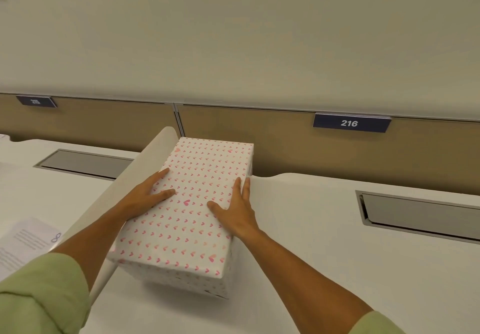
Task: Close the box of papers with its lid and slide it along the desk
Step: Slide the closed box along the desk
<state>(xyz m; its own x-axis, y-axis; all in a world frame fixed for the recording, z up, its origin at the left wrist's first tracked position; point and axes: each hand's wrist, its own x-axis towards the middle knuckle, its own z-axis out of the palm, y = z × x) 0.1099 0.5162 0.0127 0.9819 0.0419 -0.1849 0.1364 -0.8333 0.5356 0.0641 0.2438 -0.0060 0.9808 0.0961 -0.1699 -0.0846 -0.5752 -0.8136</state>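
A single head-worn camera looked forward and down from close above the desk [298,229], facing the partition wall [259,138]; both forearms reached in from the bottom edge.

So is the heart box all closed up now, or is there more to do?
The closing looks done: the lid with pink hearts sits flat on the box, with no papers showing. Right now the left hand and right hand lie flat on the lid, one at each long edge. What seems left is the slide along the white desk; one picture cannot show if it has begun.
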